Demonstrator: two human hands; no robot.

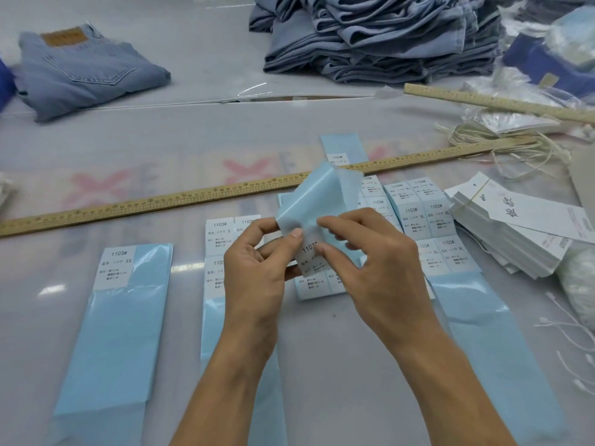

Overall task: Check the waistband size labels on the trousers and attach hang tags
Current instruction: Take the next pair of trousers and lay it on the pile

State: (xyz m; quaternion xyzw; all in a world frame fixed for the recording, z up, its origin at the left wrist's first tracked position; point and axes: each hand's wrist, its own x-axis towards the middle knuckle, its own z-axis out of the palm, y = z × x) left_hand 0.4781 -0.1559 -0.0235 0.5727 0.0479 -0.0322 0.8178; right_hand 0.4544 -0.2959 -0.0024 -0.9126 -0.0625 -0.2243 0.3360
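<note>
Both hands (257, 262) (370, 262) pinching label sheet (317, 201)

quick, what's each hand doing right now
Left hand: pinching the blue sticker sheet at its lower edge.
Right hand: pinching a white size label on that same sheet.

Left of the hands, XS label sheet (116, 320); behind them, long ruler (199, 196); right, hang tags (515, 233); far behind, stacked trousers (380, 37).
</note>
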